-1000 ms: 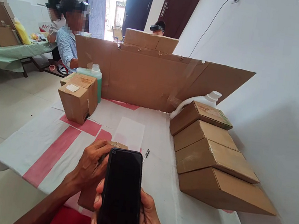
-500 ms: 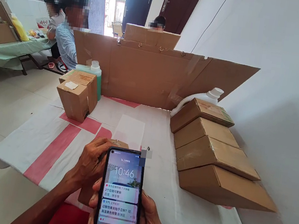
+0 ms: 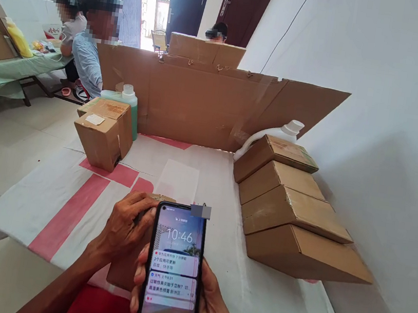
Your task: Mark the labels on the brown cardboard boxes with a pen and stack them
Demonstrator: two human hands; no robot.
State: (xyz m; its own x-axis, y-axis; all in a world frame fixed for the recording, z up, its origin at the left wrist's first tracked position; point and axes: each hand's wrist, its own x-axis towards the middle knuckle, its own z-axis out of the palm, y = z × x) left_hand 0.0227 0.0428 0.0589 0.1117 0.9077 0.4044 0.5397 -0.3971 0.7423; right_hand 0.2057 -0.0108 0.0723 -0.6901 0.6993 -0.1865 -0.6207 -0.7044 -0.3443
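The right hand (image 3: 213, 310) grips a smartphone (image 3: 173, 270) upright near the lower edge, its lock screen lit, fingers wrapped round both sides. The left hand (image 3: 125, 227) lies palm down, fingers curled over a small cardboard box (image 3: 125, 269) on the desk (image 3: 44, 195), half hidden behind the smartphone. Four flat cartons (image 3: 290, 214) lean stacked at right; a taped carton (image 3: 101, 133) stands ahead left, before a cardboard screen (image 3: 201, 103).
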